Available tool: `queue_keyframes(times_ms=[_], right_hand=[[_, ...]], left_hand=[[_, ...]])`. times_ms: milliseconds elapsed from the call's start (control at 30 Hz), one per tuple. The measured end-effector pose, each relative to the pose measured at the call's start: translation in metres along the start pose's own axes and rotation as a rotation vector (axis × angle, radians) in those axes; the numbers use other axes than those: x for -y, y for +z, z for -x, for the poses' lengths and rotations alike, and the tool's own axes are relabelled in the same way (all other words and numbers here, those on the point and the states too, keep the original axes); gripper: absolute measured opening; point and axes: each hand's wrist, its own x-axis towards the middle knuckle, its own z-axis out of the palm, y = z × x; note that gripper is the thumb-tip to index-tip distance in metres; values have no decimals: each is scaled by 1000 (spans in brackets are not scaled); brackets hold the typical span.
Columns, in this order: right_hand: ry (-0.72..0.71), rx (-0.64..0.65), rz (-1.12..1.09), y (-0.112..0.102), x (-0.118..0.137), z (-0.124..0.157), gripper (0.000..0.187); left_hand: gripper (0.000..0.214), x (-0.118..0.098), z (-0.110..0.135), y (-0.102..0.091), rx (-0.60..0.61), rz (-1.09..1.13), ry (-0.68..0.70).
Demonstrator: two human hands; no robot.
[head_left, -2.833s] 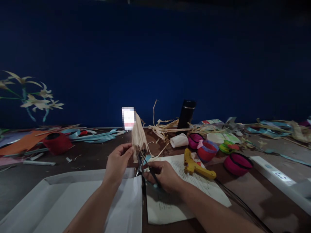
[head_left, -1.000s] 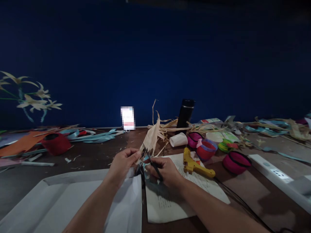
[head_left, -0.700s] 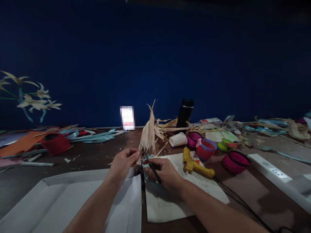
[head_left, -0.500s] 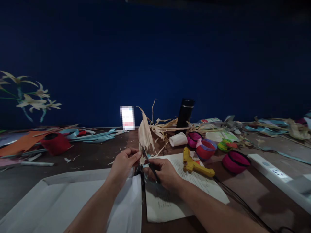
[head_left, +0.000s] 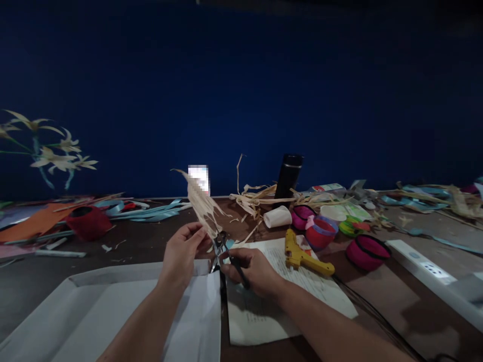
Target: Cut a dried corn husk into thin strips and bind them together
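Between the thumb and fingers of my left hand (head_left: pixel 183 254) is the lower end of a dried corn husk (head_left: pixel 203 201), pale tan and split into strips along its right edge. My right hand (head_left: pixel 256 271) is closed around the dark handles of a pair of scissors (head_left: pixel 237 269). The blades point up and left, beside the husk's lower tip and just right of my left fingers. Whether they touch the husk I cannot tell. Below the hands lie a white box lid or tray (head_left: pixel 136 301) on the left and a printed sheet (head_left: pixel 260 322) on the right.
A yellow glue gun (head_left: pixel 305 257) rests on the sheet. Behind it are a white paper cup (head_left: pixel 278 217), a black bottle (head_left: pixel 290 176) and loose husk strips (head_left: pixel 249 201). At right lies a power strip (head_left: pixel 426 266); at left, a red pouch (head_left: pixel 88 222) and blue ribbons (head_left: pixel 158 212).
The husk has swung to the left and now leans in front of the bright screen. My left hand has shifted slightly left, away from the scissors; my right hand has barely moved.
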Motion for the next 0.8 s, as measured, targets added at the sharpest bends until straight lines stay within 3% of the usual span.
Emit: queue_keyframes(times_ms=[233, 800], right_hand=[[1, 25, 0, 2, 3, 2, 42], [-7, -47, 31, 3, -1, 0, 39]], left_hand=[[31, 2, 2, 2, -35, -19, 62], [31, 6, 8, 7, 6, 2, 9]])
